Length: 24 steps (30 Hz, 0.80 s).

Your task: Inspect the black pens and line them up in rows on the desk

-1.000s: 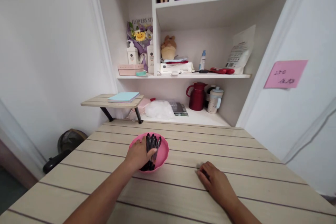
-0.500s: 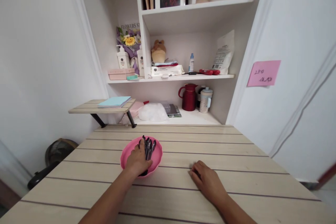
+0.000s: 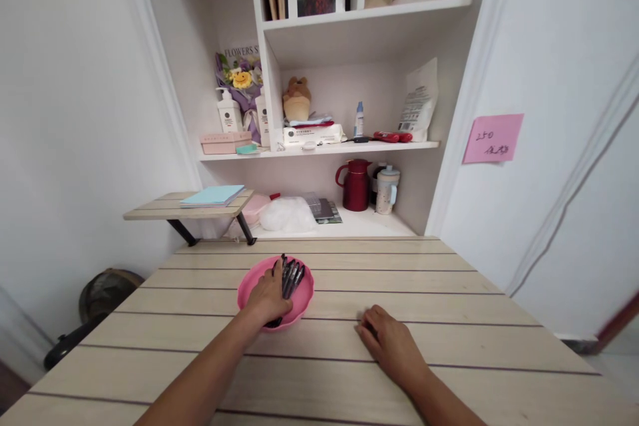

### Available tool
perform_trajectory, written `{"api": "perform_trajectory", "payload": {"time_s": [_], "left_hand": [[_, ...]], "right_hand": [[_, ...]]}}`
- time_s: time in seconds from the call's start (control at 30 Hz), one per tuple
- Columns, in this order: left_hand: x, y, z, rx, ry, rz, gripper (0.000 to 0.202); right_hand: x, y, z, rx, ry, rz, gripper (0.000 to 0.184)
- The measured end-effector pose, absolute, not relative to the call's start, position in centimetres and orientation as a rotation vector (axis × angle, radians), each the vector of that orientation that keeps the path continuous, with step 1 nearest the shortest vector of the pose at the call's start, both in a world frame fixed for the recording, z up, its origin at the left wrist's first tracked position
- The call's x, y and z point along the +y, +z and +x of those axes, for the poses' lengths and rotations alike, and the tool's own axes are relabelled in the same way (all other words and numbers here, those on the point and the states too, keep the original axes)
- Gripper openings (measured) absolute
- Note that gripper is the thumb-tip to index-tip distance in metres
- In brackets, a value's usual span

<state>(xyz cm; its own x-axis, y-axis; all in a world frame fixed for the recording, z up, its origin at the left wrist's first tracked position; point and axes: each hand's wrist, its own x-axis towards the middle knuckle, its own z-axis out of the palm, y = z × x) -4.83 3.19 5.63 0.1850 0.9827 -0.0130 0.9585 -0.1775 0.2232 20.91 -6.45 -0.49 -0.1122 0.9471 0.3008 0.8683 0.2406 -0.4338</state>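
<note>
Shelves [image 3: 349,146] are mounted behind the table [image 3: 449,319]. Toward its far edge, pens [image 3: 292,276] in a bowl [image 3: 248,287] are covered by the left hand [image 3: 267,296], grip indiscernible. The right hand [image 3: 392,346] is laid beside the bowl, fingers curled; contents indiscernible.

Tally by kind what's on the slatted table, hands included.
pink bowl: 1
black pens in it: 4 showing; more may lie hidden under the hand
hands: 2, left hand and right hand
Total: 7 visible

Sitting upright on the slatted table [image 3: 449,293] as a round pink bowl [image 3: 305,294], cradling bunched black pens [image 3: 292,274] slanting toward its far rim.
</note>
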Motion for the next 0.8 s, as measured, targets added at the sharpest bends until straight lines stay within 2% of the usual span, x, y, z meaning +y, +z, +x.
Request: {"api": "perform_trajectory", "payload": {"time_s": [0.4, 0.8], "left_hand": [[4.5, 6.2, -5.2, 1.757, 0.211, 2.279, 0.106], [3.1, 6.9, -4.9, 1.949, 0.167, 2.147, 0.114]], "right_hand": [[-6.4, -0.3, 21.0, -1.998, 0.239, -1.678, 0.017], [-6.6, -0.5, 21.1, -2.008, 0.196, -1.65, 0.018]]}}
